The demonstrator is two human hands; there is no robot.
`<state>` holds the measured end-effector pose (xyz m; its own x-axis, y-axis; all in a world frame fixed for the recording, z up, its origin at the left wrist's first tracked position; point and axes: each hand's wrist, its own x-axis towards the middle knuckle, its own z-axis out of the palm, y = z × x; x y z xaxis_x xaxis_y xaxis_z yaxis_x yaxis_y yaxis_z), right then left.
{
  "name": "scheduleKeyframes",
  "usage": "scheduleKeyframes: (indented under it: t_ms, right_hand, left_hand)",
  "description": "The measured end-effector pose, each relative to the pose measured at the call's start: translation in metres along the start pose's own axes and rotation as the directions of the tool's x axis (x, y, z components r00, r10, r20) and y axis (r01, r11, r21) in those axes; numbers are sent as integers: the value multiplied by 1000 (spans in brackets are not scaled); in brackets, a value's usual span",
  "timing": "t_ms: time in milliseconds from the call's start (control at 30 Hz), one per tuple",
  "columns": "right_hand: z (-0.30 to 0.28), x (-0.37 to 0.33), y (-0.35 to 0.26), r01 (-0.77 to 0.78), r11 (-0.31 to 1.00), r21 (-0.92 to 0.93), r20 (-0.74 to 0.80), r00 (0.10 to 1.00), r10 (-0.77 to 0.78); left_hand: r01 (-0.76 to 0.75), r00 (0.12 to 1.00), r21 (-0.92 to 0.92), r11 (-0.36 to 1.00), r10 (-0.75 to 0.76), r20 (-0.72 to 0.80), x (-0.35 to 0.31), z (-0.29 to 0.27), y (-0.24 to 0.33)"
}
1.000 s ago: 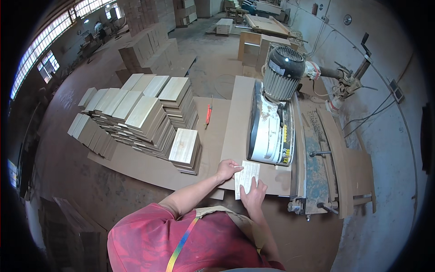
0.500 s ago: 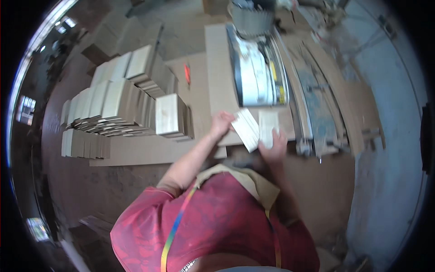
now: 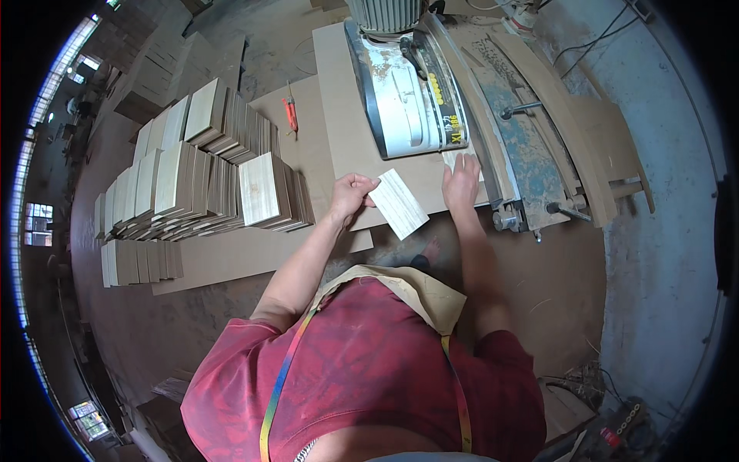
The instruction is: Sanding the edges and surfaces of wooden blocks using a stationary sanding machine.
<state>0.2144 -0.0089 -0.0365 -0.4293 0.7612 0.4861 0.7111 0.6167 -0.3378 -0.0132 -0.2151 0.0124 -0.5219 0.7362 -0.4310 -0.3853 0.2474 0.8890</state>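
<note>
A thin pale wooden board (image 3: 399,204) is tilted in my left hand (image 3: 353,196), pinched at its left corner between thumb and fingers. Stretched out and pointing away from me, the fingers of my right hand (image 3: 462,183) lie on a second pale board (image 3: 449,158). That board rests on the worktop at the front edge of a white machine hood (image 3: 408,115). Much of it is hidden under my hand, and whether its far end goes beneath the hood I cannot tell.
Stacks of similar boards (image 3: 181,181) stand at the left, with a smaller stack (image 3: 259,191) nearer my left hand. A red-handled pointed tool (image 3: 291,115) lies beyond. A ribbed motor (image 3: 387,14) tops the machine. Right of it are a rail and a clamp handle (image 3: 523,109).
My right hand has moved its board away from me, up to the machine, and its fingers now lie over it. The left hand's board is now apart from the other.
</note>
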Motion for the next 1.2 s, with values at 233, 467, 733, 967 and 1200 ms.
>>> scheduleKeyframes:
  t_ms: [233,467,733,967,1200]
  right_hand:
    - [-89,-59,-96,171,907,386,172,952,-253]
    - [-103,-69,-54,138,963,229,-18,990,-138]
    - [-48,-54,1,73,991,-112,-106,991,-85]
    - [-17,-1,38,36,999,-12,-42,998,-37]
    - [-74,-5,-41,186,833,521,118,951,-286]
  left_hand:
    - [-21,1000,-170,985,20,-12,-2,10,1]
    - [110,984,-279,954,-65,165,-1,56,14]
    - [171,961,-189,967,-122,247,-14,48,1]
    - [237,952,-169,957,-195,234,-48,27,-24]
    - [182,950,18,983,-180,255,-124,-64,-53]
